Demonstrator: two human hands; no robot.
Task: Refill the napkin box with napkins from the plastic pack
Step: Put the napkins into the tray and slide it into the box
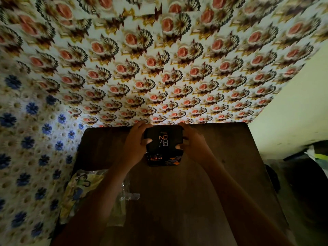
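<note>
A black napkin box with orange and white lettering stands near the far edge of the dark wooden table. My left hand grips its left side, thumb on the top face. My right hand grips its right side. The box top looks closed; no napkins show. The plastic pack, yellowish with a printed pattern and crumpled clear film, lies at the table's near left, partly hidden under my left forearm.
A wall with a rose pattern rises right behind the table. A blue-flower patterned surface runs along the left. To the right of the table are a pale wall and dark objects on the floor.
</note>
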